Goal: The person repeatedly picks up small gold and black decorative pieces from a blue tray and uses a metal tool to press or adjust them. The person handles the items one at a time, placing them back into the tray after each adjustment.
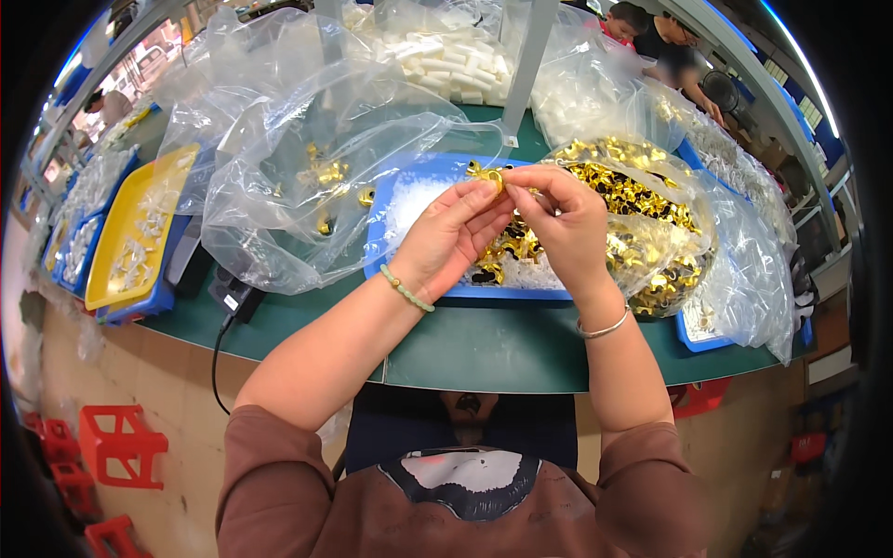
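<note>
Over a blue tray [521,294], my left hand [454,228] pinches a small shiny gold-coloured part [494,176] between thumb and fingers. My right hand [567,219] is closed in a pinch right beside that part; what its fingertips hold, if anything, is too small to make out. Small white, clear-looking pieces [409,202] fill the tray's left side. Loose gold parts [510,244] lie beneath my hands, partly hidden by them. To the right, a clear plastic bag [642,223] full of similar gold parts rests against the tray.
A large clear bag [270,205] with a few gold parts spreads left of the tray. White cylindrical pieces [456,65] are heaped behind, near a metal post [530,70]. A yellow tray [139,223] stands far left, by a black cabled box [233,293]. Other people work at back right.
</note>
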Demonstrator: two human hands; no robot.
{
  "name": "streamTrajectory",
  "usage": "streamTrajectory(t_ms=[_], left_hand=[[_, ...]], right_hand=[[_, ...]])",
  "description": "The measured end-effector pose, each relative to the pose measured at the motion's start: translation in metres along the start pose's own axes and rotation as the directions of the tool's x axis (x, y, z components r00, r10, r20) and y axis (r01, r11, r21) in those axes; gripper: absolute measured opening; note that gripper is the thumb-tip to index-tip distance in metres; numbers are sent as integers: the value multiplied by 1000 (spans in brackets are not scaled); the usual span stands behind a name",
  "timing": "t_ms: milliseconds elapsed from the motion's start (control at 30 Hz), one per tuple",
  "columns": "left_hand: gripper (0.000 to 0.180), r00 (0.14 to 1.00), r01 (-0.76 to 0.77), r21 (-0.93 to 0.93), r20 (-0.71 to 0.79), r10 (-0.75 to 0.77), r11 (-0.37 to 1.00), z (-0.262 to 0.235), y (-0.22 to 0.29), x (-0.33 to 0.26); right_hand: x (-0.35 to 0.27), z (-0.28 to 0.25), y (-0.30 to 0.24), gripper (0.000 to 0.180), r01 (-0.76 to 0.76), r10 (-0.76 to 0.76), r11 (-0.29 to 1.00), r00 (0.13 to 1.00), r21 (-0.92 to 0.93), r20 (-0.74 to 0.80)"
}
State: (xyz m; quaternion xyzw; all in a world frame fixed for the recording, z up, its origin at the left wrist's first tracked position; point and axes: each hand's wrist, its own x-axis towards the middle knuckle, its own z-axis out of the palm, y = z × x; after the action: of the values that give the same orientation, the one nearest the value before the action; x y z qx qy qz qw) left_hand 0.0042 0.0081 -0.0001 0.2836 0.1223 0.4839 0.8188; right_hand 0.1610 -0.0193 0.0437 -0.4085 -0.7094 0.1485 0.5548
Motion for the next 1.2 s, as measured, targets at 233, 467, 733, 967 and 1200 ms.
streamTrajectory(t_ms=[233,467,733,967,1200], left_hand=[[11,999,-32,54,-25,34,998,1,0,-2],[11,997,-67,37,-28,68,997,1,-2,-2],[12,996,-85,-92,-25,83,992,-3,-6,1],[25,997,-76,-19,4,76,997,-4,-6,0],[15,999,31,25,-20,-31,999,3,2,-2]], right_hand=[[-5,3,-1,11,-113,114,992,993,50,-17],[-12,17,3,18,8,-17,996,995,-87,-99],[-9,30,16,25,355,-388,904,915,-239,-108],[-10,26,9,17,121,-122,993,986,-13,-114],[0,-6,3,11,-276,256,927,960,255,110]])
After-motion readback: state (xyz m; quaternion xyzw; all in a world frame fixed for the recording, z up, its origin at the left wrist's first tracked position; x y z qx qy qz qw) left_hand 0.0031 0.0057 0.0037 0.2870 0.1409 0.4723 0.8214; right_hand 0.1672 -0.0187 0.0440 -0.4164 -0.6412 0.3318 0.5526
